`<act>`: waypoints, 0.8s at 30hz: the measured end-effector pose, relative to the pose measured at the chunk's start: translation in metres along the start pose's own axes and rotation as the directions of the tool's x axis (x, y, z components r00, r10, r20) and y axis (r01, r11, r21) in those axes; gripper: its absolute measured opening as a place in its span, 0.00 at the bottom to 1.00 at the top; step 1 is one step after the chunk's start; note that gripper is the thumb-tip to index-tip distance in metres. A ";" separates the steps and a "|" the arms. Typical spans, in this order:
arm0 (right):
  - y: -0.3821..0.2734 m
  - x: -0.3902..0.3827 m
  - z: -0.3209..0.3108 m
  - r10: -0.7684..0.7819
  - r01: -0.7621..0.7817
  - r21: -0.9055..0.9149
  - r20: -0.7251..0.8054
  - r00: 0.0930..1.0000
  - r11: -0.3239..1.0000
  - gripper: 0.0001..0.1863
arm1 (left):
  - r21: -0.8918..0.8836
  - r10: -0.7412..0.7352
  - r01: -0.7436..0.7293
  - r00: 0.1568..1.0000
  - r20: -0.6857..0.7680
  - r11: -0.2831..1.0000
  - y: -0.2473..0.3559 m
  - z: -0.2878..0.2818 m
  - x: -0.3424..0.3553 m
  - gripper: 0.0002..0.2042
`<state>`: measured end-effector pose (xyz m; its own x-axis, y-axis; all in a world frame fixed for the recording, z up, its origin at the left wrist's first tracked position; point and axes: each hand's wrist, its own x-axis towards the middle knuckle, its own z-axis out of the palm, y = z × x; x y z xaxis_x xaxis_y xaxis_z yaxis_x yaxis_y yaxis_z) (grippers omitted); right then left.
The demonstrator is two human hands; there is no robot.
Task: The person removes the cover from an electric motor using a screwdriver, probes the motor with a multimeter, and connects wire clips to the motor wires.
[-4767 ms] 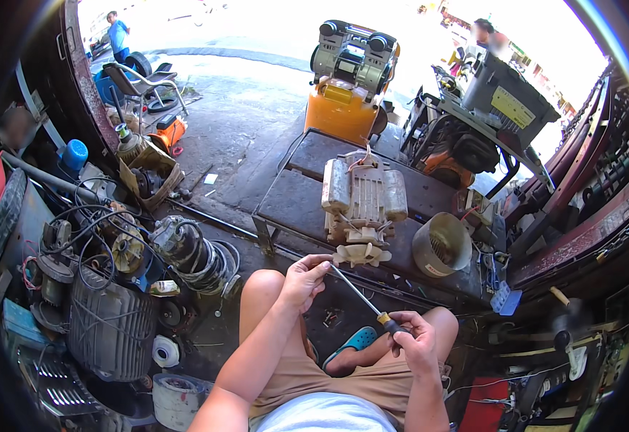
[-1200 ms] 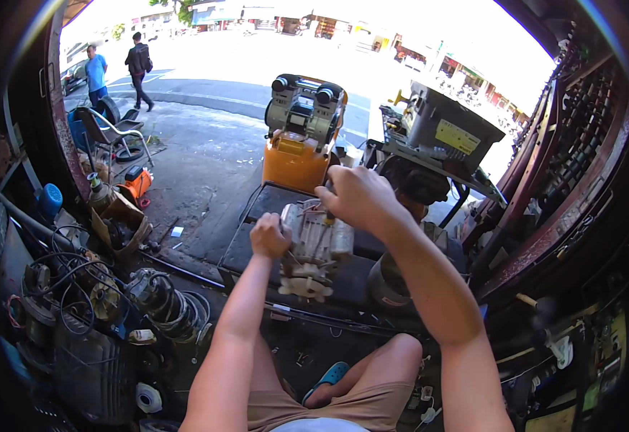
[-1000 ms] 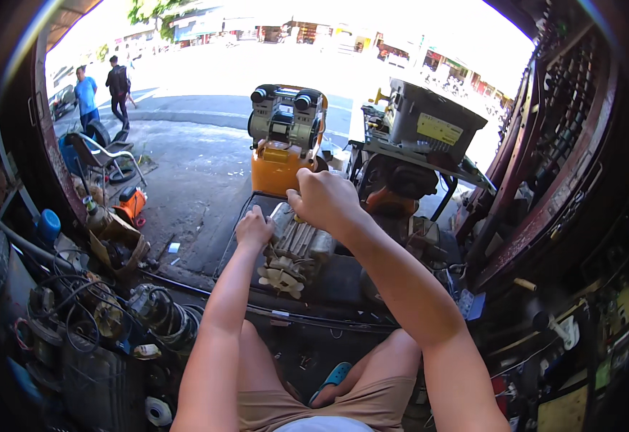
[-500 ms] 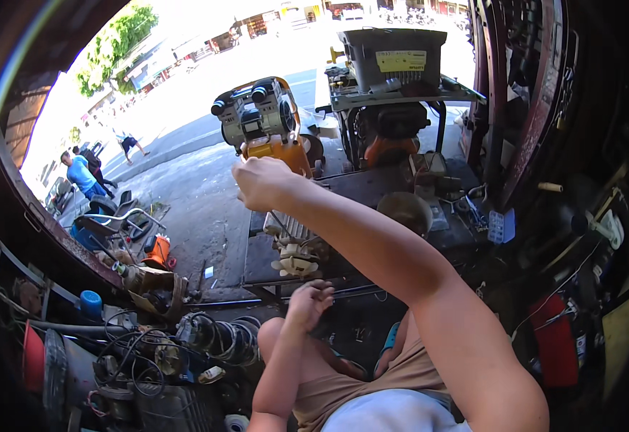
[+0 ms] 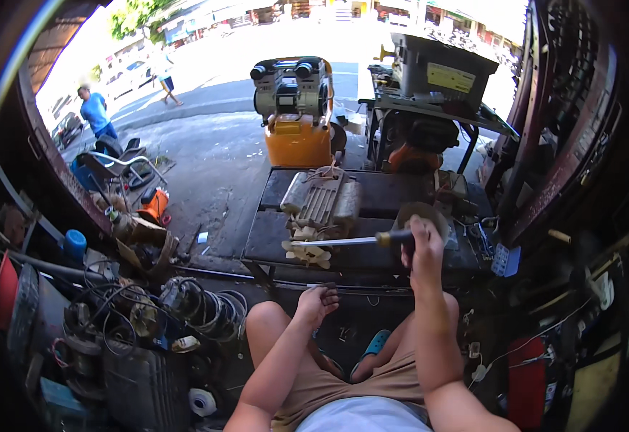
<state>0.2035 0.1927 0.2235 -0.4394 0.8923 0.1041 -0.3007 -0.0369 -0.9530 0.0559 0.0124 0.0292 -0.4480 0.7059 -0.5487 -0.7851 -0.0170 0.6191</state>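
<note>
My right hand (image 5: 424, 248) is wrapped around the dark handle of a long screwdriver (image 5: 336, 243). Its shank runs leftward, and the tip is at the pale fan blades (image 5: 306, 253) on the near end of an electric motor (image 5: 323, 201); I cannot tell whether they touch. That motor has a ribbed metal body and lies on the dark workbench (image 5: 264, 223). Short of the bench's near edge, my left hand (image 5: 317, 304) hovers above my knee with curled fingers; what they hold, if anything, is hidden. Behind the right hand a round bowl-like thing (image 5: 430, 213) is partly covered.
Beyond the bench stands an orange air compressor (image 5: 296, 137). At the far right, a metal stand carries a grey bin (image 5: 440, 75). Coiled cables and motor parts (image 5: 199, 306) crowd the left floor. A person in blue (image 5: 97, 111) is outside, far left.
My right hand has swung from above the motor's far side back to its right, and the screwdriver now lies nearly level. My left hand stays near my knee. The view has shifted.
</note>
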 end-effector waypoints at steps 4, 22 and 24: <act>0.092 -0.042 -0.063 0.354 -0.344 0.198 -0.017 0.935 0.918 0.14 | -0.101 0.022 -0.014 0.997 0.075 0.995 0.020 0.010 -0.014 0.17; 0.120 -0.067 -0.084 0.394 -0.338 0.276 -0.179 0.901 0.900 0.14 | -0.301 0.093 -0.037 0.981 0.173 0.953 0.020 -0.018 -0.006 0.16; 0.119 -0.070 -0.079 0.385 -0.332 0.257 -0.189 0.903 0.907 0.14 | -0.305 0.098 -0.039 0.979 0.180 0.952 0.021 -0.016 -0.006 0.16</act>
<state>0.2654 0.1611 0.0801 -0.3524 0.8771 -0.3264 -0.3447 -0.4459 -0.8261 0.0350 -0.0039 0.0363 -0.4384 0.8168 -0.3751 -0.8599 -0.2597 0.4395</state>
